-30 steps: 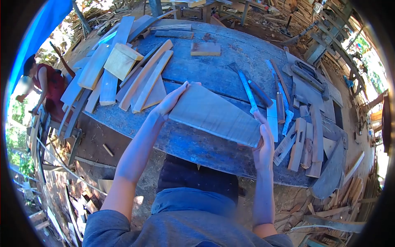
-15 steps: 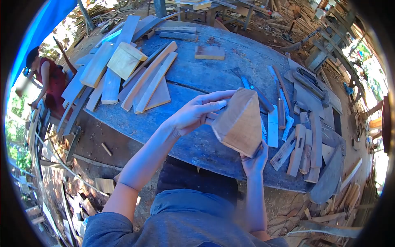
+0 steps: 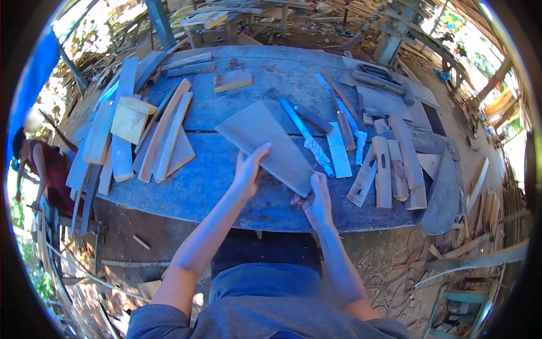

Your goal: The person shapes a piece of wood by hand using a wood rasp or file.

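Both my hands hold a flat, tapered wooden board above the blue worktable. My left hand grips its lower left edge, thumb on the face and fingers underneath. At the narrow lower right corner, my right hand pinches the board. Just beyond it lie a blue-handled saw, a pale rectangular piece and a tool with a wooden handle.
Long boards and curved strips are piled on the table's left. Slotted wooden blocks and a hand plane lie at the right. A person bends at the far left.
The board has moved left and turned so its broad face shows, where before its thick edges and corner faced me. Both hands moved with it, and the view has shifted right.
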Action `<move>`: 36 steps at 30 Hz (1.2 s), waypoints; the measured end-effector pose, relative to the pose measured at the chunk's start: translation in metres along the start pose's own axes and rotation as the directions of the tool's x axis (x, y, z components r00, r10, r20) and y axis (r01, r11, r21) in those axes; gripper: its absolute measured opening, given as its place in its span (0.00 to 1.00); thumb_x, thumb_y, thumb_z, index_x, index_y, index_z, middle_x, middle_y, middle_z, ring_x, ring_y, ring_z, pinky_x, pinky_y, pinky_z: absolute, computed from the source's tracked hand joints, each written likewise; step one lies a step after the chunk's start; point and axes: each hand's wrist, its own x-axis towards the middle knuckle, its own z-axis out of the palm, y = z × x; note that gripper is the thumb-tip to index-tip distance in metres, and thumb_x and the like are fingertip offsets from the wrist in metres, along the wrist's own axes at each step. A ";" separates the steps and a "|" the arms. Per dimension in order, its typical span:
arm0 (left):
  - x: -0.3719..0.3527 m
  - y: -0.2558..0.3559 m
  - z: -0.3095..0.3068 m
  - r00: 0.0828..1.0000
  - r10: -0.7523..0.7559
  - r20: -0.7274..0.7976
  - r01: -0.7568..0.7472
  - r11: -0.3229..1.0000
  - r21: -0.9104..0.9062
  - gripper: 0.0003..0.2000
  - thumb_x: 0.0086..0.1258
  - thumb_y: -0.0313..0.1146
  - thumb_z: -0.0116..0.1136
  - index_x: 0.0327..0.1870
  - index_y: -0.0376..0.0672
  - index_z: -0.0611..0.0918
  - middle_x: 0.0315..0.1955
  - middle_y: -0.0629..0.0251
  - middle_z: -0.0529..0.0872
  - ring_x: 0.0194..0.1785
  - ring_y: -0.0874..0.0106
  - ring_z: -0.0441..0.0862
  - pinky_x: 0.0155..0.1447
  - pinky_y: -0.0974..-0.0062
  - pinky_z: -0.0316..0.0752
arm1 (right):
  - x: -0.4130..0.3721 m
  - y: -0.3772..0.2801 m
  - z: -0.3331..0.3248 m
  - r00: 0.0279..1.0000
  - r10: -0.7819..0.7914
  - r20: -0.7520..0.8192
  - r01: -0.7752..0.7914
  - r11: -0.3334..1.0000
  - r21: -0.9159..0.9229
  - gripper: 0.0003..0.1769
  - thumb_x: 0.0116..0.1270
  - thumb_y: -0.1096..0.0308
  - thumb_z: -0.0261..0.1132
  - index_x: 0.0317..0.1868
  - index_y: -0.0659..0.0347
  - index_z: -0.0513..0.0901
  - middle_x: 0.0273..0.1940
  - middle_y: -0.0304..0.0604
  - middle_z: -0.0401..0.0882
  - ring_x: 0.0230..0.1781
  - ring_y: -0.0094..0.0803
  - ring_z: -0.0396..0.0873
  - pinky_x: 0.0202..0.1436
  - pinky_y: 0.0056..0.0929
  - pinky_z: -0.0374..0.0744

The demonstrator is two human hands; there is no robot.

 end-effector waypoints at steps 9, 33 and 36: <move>0.033 0.019 -0.054 0.971 -0.207 0.123 0.236 0.916 -0.324 0.25 0.76 0.49 0.52 0.64 0.39 0.75 0.56 0.55 0.84 0.55 0.59 0.84 0.63 0.57 0.77 | -0.010 0.010 0.010 0.980 0.026 0.199 0.083 0.850 -0.521 0.17 0.82 0.58 0.53 0.56 0.63 0.78 0.33 0.39 0.77 0.25 0.21 0.77 0.32 0.23 0.79; 0.083 0.151 -0.116 0.929 0.338 0.153 -0.258 0.292 0.921 0.26 0.76 0.48 0.56 0.64 0.33 0.77 0.54 0.52 0.85 0.55 0.65 0.83 0.61 0.66 0.77 | -0.015 0.021 0.015 0.970 -0.111 0.217 0.226 0.744 -0.629 0.13 0.80 0.66 0.56 0.53 0.66 0.81 0.31 0.37 0.77 0.22 0.17 0.73 0.28 0.18 0.75; 0.088 0.124 -0.128 0.869 0.444 0.218 -0.285 0.089 0.954 0.32 0.75 0.52 0.54 0.69 0.32 0.72 0.68 0.42 0.72 0.72 0.50 0.69 0.74 0.59 0.62 | -0.015 0.022 0.015 0.969 -0.120 0.214 0.231 0.738 -0.634 0.13 0.80 0.67 0.56 0.53 0.66 0.81 0.31 0.36 0.77 0.22 0.16 0.73 0.27 0.17 0.75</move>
